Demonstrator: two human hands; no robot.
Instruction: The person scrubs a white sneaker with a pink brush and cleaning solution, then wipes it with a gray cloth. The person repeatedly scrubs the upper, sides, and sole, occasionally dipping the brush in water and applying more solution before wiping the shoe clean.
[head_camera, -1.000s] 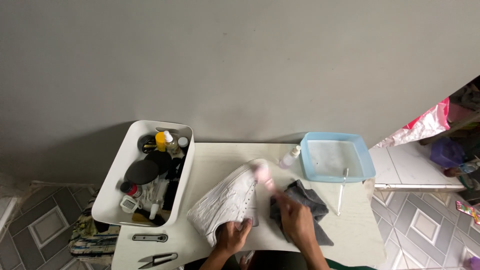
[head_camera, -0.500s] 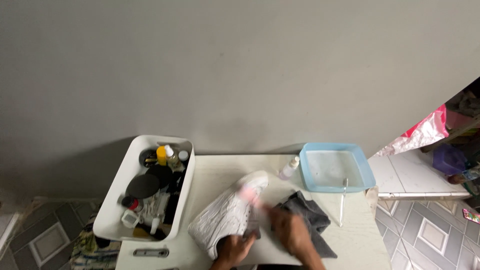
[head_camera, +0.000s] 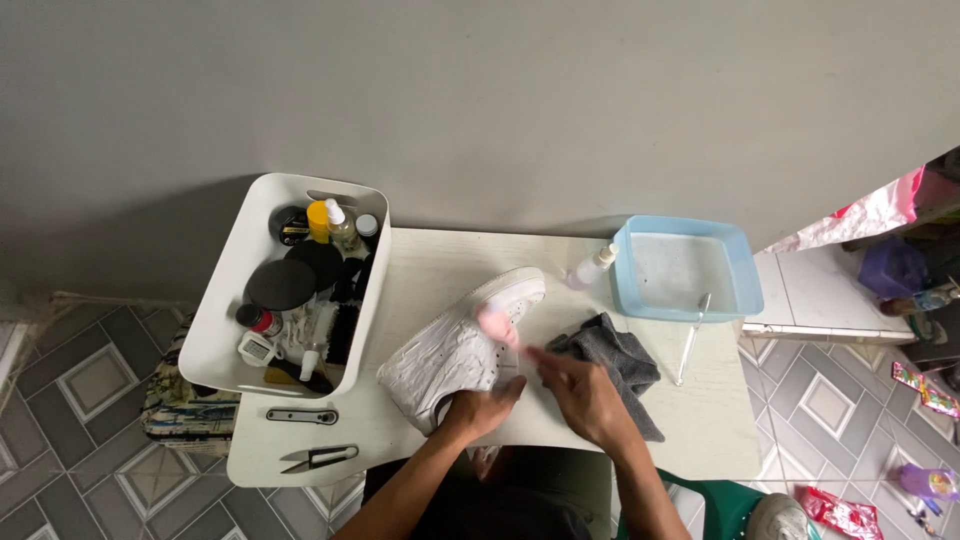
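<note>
A white sneaker (head_camera: 455, 345) lies on its side near the middle of a pale table (head_camera: 440, 265), its toe pointing away toward the far right and its heel close to the person. The left hand (head_camera: 485, 405) grips the heel end of the sneaker, fingers wrapped around it. The right hand (head_camera: 585, 395) is closed around a small pink-headed brush (head_camera: 497, 325), whose head touches the upper side of the sneaker; the brush is blurred, so its exact shape is hard to tell. Just beside the right hand, a crumpled grey cloth (head_camera: 615, 360) lies on the table. Beyond the cloth stands a small clear spray bottle (head_camera: 590, 268), and next to it, at the table's far right corner, a light blue basin (head_camera: 685, 268). A thin white stick-like tool (head_camera: 690, 340) rests with one end on the basin's near rim. To the left of the sneaker sits a white bin (head_camera: 225, 310) filled with bottles, brushes and round dark lids. On the near left corner of the table lie a small metal tool (head_camera: 300, 415) and a pair of thread snips (head_camera: 318, 458).
</note>
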